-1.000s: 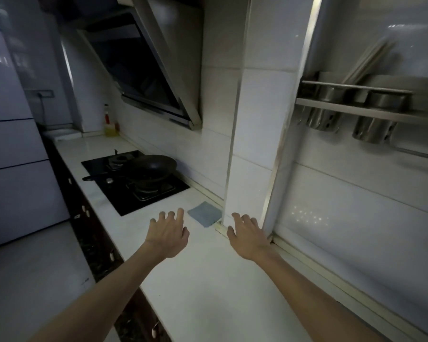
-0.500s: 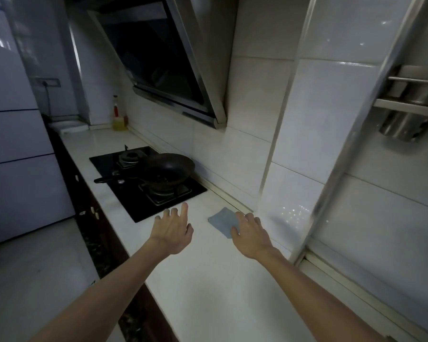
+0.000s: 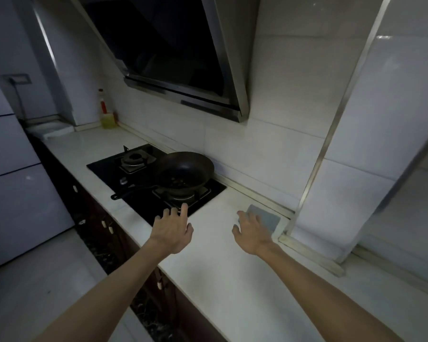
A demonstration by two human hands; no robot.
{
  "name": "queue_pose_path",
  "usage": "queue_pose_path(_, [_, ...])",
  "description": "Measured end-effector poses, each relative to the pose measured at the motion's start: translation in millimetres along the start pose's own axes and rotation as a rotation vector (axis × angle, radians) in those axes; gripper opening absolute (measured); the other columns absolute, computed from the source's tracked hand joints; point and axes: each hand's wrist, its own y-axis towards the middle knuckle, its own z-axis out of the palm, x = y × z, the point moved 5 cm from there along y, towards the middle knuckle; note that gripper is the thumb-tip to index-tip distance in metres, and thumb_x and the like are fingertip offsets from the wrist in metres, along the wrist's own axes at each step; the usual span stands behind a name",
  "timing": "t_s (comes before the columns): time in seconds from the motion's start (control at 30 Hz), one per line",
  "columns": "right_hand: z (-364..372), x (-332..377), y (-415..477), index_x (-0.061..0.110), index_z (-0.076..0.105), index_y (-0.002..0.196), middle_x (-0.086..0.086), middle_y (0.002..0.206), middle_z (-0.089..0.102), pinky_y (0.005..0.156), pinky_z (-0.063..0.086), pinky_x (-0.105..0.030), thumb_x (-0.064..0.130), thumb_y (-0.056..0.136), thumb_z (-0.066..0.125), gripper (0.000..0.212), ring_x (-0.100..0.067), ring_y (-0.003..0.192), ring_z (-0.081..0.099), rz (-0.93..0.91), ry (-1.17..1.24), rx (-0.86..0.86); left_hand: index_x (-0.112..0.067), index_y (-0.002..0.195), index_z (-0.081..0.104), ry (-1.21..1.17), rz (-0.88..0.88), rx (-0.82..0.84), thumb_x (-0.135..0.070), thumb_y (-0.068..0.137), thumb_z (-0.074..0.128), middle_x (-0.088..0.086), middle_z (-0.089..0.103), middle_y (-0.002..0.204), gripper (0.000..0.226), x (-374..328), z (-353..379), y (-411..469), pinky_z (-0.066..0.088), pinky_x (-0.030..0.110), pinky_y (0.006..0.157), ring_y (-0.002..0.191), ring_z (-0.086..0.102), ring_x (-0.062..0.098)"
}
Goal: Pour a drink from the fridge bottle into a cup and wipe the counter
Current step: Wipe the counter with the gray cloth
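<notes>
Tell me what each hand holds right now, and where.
Nothing held. The left hand hovers open; the right hand is open, fingers at the near edge of the grey cloth.

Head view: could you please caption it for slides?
Right hand reaches for a grey cloth on the counter; left hand hovers by the hob.

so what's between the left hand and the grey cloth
In the head view, past the left hand comes a bare strip of white counter, then the right hand, its fingers at the near edge of the grey cloth.

White counter [image 3: 223,275], grey cloth [image 3: 266,217], hob [image 3: 114,169]
</notes>
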Motion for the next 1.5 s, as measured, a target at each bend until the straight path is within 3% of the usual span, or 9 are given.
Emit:
queue_pose_path(0.57, [7.2,14.0,87.1,0.017,0.022,0.149,-0.014,0.144,0.03,0.103,0.039,-0.045,0.036,0.102,0.031,0.051,-0.031,0.128,0.033,0.07,0.022,0.035,-0.012,0.147,0.02,0.007,0.12,0.008,-0.04,0.096,0.035,0.016,0.051,0.133,0.06,15.0,26.0,85.2,0.046,0.042,0.094,0.122,0.049,0.032])
queue_pose_path(0.97, [16.2,-70.4,131.2,0.009,0.026,0.146,-0.019,0.145,0.031,0.106,0.036,-0.045,0.033,0.102,0.036,0.051,-0.033,0.13,0.034,0.21,0.172,0.031,-0.012,0.147,0.021,0.015,0.243,0.038,-0.04,0.096,0.035,0.015,0.051,0.132,0.06,-57.8,55.1,184.2,0.045,0.041,0.095,0.121,0.049,0.031])
queue_pose_path(1.07, [32.6,-95.3,123.2,0.008,0.016,0.152,-0.02,0.152,0.024,0.11,0.033,-0.044,0.034,0.103,0.035,0.059,-0.035,0.135,0.031,0.272,0.226,0.06,-0.011,0.146,0.02,0.004,0.3,0.086,-0.039,0.096,0.036,0.016,0.052,0.13,0.06,-75.7,73.0,194.3,0.046,0.041,0.092,0.118,0.049,0.031])
queue_pose_path(1.2, [52.7,-122.1,121.0,0.011,0.022,0.148,-0.019,0.145,0.031,0.104,0.037,-0.042,0.036,0.102,0.035,0.054,-0.036,0.129,0.036,0.379,0.213,0.072,-0.011,0.146,0.018,-0.047,0.352,0.169,-0.037,0.096,0.035,0.015,0.051,0.128,0.059,-100.3,102.7,208.6,0.047,0.042,0.088,0.115,0.049,0.031])
queue_pose_path(1.33, [76.5,-138.2,121.2,0.012,0.026,0.145,-0.022,0.138,0.038,0.101,0.04,-0.042,0.034,0.1,0.038,0.051,-0.037,0.124,0.041,0.472,0.211,0.058,-0.014,0.14,0.025,-0.073,0.445,0.22,-0.034,0.096,0.034,0.012,0.052,0.12,0.049,-112.9,134.5,219.2,0.044,0.04,0.081,0.108,0.048,0.028])
queue_pose_path(1.5, [111.1,-139.4,125.5,0.013,0.026,0.144,-0.022,0.135,0.041,0.102,0.04,-0.044,0.035,0.1,0.04,0.051,-0.039,0.126,0.041,0.618,0.289,0.075,-0.01,0.134,0.038,-0.064,0.546,0.229,-0.029,0.092,0.044,0.015,0.043,0.129,0.047,-91.7,185.3,226.6,0.048,0.039,0.081,0.114,0.044,0.031])
